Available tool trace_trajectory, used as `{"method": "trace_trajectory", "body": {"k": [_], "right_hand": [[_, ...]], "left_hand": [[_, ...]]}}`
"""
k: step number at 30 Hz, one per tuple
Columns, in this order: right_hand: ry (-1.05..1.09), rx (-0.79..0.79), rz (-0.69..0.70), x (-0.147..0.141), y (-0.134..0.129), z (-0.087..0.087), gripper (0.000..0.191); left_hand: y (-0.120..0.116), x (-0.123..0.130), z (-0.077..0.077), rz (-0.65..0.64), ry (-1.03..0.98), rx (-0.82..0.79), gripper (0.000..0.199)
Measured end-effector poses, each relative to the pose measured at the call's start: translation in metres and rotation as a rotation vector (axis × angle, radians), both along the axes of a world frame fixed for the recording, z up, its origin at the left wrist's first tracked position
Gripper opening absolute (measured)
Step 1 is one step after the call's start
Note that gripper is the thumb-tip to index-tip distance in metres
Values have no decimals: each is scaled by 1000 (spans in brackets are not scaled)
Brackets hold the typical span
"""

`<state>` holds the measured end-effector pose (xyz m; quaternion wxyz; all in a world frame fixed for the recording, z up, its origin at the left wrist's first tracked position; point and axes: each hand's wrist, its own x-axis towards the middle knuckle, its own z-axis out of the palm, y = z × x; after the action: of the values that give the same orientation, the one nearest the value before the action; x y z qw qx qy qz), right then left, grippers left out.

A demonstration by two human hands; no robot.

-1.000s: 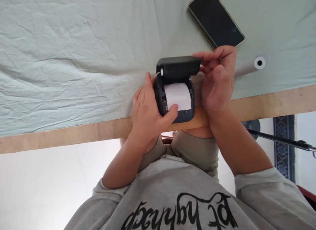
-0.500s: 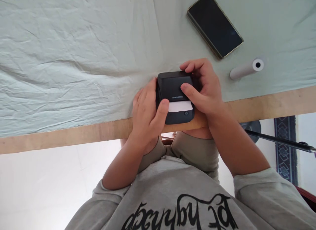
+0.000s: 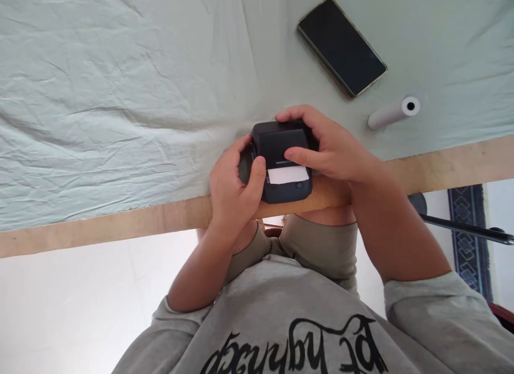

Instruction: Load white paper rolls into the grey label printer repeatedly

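Close to the table's front edge is a small black label printer (image 3: 277,143), with a strip of white paper (image 3: 288,175) showing across its front slot and a power button below. My left hand (image 3: 235,184) grips its left side, the thumb on the front corner and the fingers along the side. My right hand (image 3: 321,143) holds the other side, fingers curled over the back edge and thumb lying on the lid beside the lettering. The undersides of both hands' fingers are partly hidden.
A dark phone (image 3: 342,47) lies at the back right. Nearer me, a white paper roll (image 3: 393,112) rests on its side. A wrinkled pale green cloth (image 3: 120,106) covers the table, leaving a bare wooden edge (image 3: 160,218). A black pole (image 3: 466,227) stands below at right.
My right hand has slid left over the printer's back and lid. My left palm has bowed away from the printer's side. The view has shifted slightly.
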<state>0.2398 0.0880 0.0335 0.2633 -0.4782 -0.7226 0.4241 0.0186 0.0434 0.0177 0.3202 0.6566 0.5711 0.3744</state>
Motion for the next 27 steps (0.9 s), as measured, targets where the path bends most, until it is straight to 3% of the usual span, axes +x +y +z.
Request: {"method": "trace_trajectory", "body": {"k": [7,11,15,19,24,27], "right_hand": [[-49,186,-40,-6,-11,-12,49],[-33,230,-93,-7,-14,-14,51],[-49,337,-249,-9,-14,-18,48],[-77,380,-397,-12,-14,-22,47],[-154,388,-328,-15,-18,-16,47],[-175,314,-266,-14,-20,-11,49]], "left_hand": [[-5,-6,3,-127,59,28,49],[-15,-10,4,-236,281,54,76],[-24,-12,2,-280,443,66,103],[-26,-15,0,-303,514,97,110],[-26,-17,-1,-292,532,132,109],[-27,-16,-1,-306,513,136,108]]}}
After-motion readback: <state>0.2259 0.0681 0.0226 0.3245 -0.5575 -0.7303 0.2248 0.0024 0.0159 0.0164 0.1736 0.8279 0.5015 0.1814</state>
